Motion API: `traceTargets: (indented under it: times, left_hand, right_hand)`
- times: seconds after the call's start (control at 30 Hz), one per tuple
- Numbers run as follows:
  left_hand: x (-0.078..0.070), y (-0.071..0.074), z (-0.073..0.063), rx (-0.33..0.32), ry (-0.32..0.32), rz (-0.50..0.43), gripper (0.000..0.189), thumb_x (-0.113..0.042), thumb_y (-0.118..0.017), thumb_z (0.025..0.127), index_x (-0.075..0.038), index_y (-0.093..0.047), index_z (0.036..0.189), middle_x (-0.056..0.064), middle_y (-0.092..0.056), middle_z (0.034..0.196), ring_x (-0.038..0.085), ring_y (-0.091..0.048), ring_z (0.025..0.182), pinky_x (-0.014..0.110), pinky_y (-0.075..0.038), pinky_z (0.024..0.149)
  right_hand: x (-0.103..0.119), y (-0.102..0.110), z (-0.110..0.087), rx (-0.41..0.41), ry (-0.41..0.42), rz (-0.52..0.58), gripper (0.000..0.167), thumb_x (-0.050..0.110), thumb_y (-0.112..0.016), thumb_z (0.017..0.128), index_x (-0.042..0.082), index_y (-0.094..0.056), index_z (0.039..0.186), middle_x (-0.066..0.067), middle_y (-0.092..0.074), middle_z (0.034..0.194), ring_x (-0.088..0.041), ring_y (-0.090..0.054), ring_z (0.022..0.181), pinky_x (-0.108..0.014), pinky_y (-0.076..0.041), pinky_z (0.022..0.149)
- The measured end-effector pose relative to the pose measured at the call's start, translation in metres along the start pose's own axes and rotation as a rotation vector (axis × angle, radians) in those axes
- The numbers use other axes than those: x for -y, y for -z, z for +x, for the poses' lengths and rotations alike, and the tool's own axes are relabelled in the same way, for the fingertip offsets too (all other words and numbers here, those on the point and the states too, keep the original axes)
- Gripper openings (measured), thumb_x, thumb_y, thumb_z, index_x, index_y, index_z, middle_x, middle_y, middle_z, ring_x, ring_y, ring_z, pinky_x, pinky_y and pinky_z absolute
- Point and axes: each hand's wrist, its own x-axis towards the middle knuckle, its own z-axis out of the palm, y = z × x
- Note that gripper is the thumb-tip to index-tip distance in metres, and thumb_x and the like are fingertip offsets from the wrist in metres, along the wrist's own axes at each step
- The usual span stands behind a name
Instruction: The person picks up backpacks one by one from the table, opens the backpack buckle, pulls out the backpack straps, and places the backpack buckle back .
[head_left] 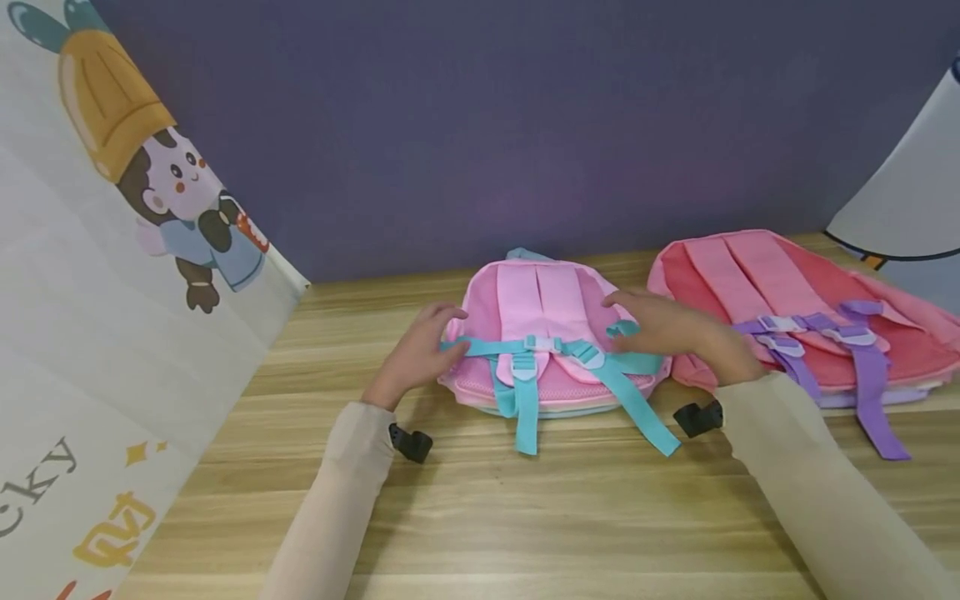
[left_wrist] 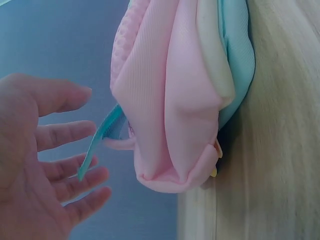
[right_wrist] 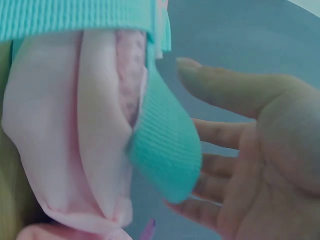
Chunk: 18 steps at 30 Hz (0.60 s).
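A small pink backpack (head_left: 480, 292) lies on the table with its straps up, and turquoise webbing (head_left: 495, 347) with white buckles crosses its back. At its left side is my left hand (head_left: 422, 354), fingers spread; in the left wrist view the loose turquoise strap end (left_wrist: 100, 140) passes in front of those fingers. My right hand (head_left: 663, 323) hovers by the backpack's right side, fingers apart. A turquoise strap loop (right_wrist: 167, 145) overlaps its fingers in the right wrist view. Neither hand grips anything.
To the right, a larger coral-pink backpack (head_left: 675, 267) with purple straps (head_left: 870, 383) lies close beside the pink one. A dark blue panel (head_left: 525, 125) rises behind the wooden table (head_left: 525, 525). A printed white sheet (head_left: 90, 333) borders the left side.
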Motion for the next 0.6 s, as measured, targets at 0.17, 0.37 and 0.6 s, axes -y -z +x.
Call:
traceTargets:
  times: [0.17, 0.37, 0.6]
  left_hand:
    - [-0.005, 0.000, 0.002, 0.014, 0.019, 0.018, 0.045, -0.020, -0.060, 0.089, 0.000, -0.053, 0.128, 0.021, -0.045, 0.138, 0.034, -0.043, 0.129, 0.048, -0.037, 0.108]
    - [-0.010, 0.000, 0.005, 0.019, 0.024, 0.044, 0.046, -0.023, -0.059, 0.089, -0.003, -0.052, 0.129, 0.016, -0.047, 0.137, 0.032, -0.045, 0.128, 0.047, -0.039, 0.106]
    - [-0.013, -0.005, 0.012, 0.020, -0.003, 0.041, 0.049, -0.021, -0.058, 0.088, 0.000, -0.049, 0.132, 0.019, -0.048, 0.135, 0.032, -0.046, 0.126, 0.046, -0.039, 0.106]
  right_hand:
    - [0.005, -0.008, 0.009, -0.121, 0.029, 0.056, 0.058, 0.019, -0.066, 0.088, -0.002, -0.042, 0.136, -0.027, -0.043, 0.138, -0.043, -0.042, 0.127, -0.058, -0.036, 0.104]
    - [0.012, -0.016, 0.016, -0.235, 0.054, 0.093, 0.058, 0.021, -0.067, 0.088, 0.001, -0.042, 0.137, -0.023, -0.045, 0.138, -0.040, -0.044, 0.126, -0.058, -0.038, 0.102]
    - [0.022, -0.025, 0.024, -0.285, 0.091, 0.160, 0.058, 0.018, -0.068, 0.087, 0.000, -0.043, 0.135, -0.021, -0.048, 0.135, -0.038, -0.049, 0.121, -0.055, -0.045, 0.096]
